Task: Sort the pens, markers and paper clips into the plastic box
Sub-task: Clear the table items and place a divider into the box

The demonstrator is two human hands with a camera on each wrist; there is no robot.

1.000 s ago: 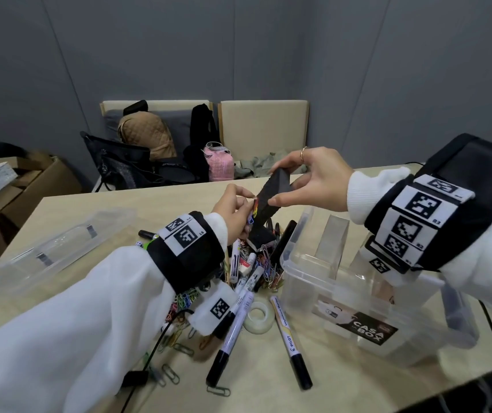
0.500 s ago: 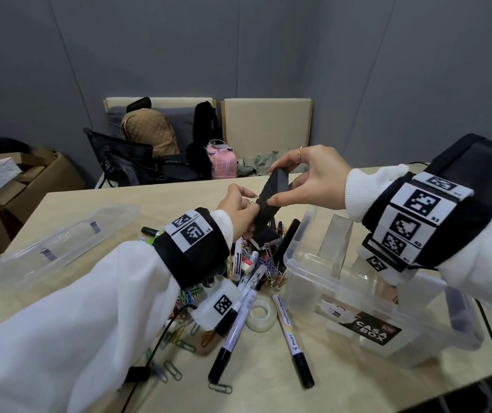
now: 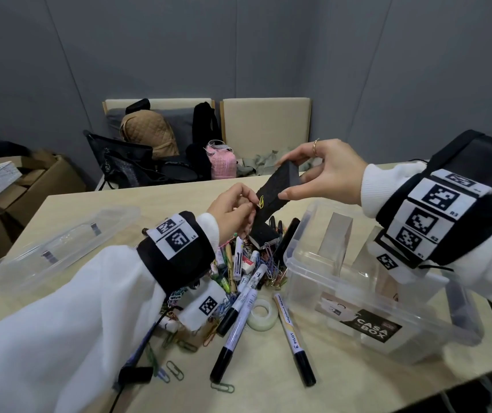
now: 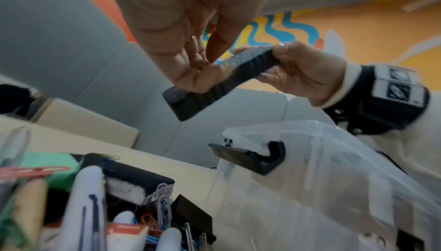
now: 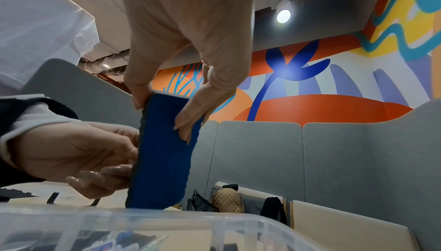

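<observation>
Whiteboard eraser (image 3: 274, 194) being held tilted above worktop (image 3: 155, 204) by right hand (image 3: 325, 174), grip pinching its upper end, so yellow paper clip (image 3: 261, 201) can be reached; clip being pinched by left hand (image 3: 233, 211) fingertips, probably for plastic box (image 3: 388, 296).

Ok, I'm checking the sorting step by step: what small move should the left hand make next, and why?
Probably pull the yellow paper clip free of the black eraser block and drop it in the plastic box. The left hand already pinches at the clip, the right hand holds the block up over the pile, and clips belong in the box.
</observation>
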